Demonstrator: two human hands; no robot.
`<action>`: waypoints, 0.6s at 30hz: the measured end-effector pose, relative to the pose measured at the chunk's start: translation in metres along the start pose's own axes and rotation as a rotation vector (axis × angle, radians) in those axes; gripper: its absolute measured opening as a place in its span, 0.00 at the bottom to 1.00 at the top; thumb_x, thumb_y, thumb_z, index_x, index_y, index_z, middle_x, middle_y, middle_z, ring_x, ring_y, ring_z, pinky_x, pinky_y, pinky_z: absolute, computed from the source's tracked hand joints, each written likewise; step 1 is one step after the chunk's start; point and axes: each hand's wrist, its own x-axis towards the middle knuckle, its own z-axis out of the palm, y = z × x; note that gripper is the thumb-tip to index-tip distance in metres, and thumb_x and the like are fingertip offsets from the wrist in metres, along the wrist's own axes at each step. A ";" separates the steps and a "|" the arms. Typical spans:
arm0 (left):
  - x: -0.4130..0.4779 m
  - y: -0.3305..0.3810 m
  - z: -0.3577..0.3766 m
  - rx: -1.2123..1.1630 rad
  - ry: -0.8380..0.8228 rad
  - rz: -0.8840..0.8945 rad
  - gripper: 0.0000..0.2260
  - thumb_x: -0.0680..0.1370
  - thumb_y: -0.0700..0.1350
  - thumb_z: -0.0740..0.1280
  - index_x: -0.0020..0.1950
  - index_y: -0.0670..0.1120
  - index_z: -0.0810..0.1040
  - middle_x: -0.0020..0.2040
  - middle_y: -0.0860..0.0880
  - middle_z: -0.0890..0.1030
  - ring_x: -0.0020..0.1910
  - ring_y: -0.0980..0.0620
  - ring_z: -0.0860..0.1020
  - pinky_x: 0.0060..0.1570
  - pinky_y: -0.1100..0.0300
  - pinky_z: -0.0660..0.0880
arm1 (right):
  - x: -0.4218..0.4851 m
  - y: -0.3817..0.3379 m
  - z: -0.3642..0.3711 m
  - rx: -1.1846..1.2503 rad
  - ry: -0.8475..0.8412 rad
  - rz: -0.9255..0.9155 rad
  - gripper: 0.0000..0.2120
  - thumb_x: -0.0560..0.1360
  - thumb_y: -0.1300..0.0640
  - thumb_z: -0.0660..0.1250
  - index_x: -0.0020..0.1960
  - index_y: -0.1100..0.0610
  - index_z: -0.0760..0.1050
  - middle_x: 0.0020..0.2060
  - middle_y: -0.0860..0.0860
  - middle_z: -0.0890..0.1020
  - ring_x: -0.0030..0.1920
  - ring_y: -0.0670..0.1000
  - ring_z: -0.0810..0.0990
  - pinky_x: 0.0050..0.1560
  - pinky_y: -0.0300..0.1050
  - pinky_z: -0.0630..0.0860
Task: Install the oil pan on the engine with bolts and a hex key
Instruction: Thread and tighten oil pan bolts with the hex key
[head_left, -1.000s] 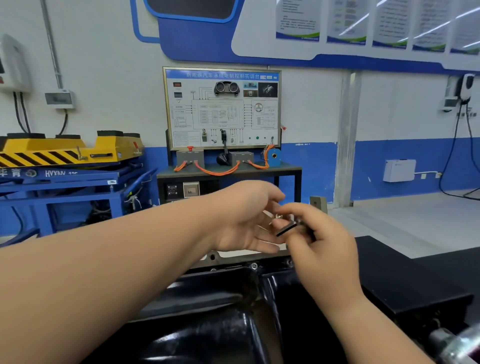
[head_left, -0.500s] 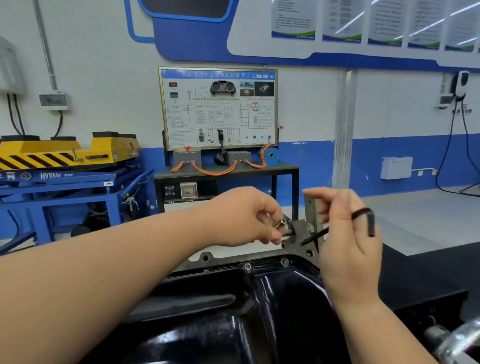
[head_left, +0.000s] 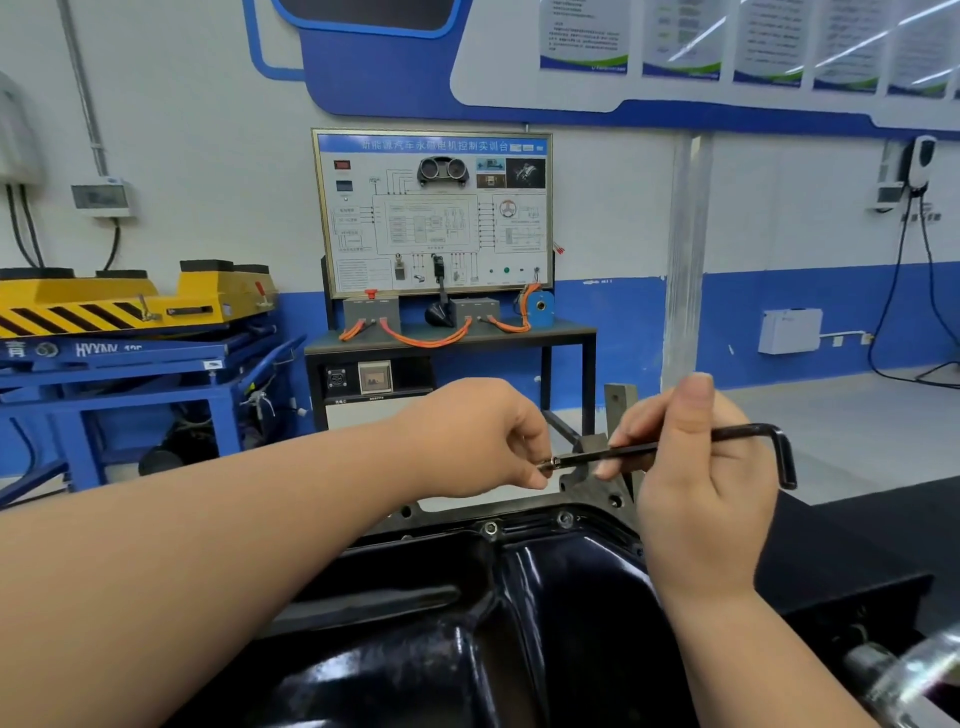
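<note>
Ideally, the bolt (head_left: 546, 462) pinched by the left hand (head_left: 478, 436) is seated squarely on the hex key (head_left: 748, 434) gripped by the right hand (head_left: 696, 488).

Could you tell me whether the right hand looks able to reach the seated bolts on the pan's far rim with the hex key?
Probably yes: the seated bolts lie uncovered below the right hand, nothing between. But the hex key tip meets the loose bolt pinched by the left hand.
</note>
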 end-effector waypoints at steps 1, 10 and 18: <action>0.000 0.000 0.001 0.007 0.001 0.006 0.02 0.72 0.48 0.72 0.42 0.52 0.81 0.40 0.56 0.81 0.41 0.58 0.79 0.49 0.61 0.75 | 0.000 0.001 0.000 -0.024 -0.011 0.003 0.21 0.77 0.42 0.53 0.31 0.51 0.71 0.29 0.54 0.77 0.23 0.51 0.78 0.28 0.46 0.74; 0.005 -0.001 0.007 0.085 0.058 0.061 0.06 0.71 0.51 0.72 0.41 0.49 0.82 0.29 0.59 0.73 0.31 0.62 0.71 0.33 0.69 0.64 | 0.003 0.001 -0.002 -0.125 -0.154 0.019 0.19 0.76 0.42 0.57 0.36 0.54 0.72 0.32 0.49 0.81 0.26 0.47 0.79 0.29 0.37 0.75; 0.021 0.006 0.017 0.192 0.029 0.109 0.09 0.71 0.48 0.73 0.38 0.46 0.75 0.29 0.55 0.70 0.30 0.59 0.68 0.32 0.65 0.64 | 0.008 0.005 -0.014 -0.269 -0.348 0.100 0.07 0.74 0.48 0.60 0.45 0.50 0.66 0.35 0.46 0.82 0.31 0.44 0.80 0.34 0.34 0.76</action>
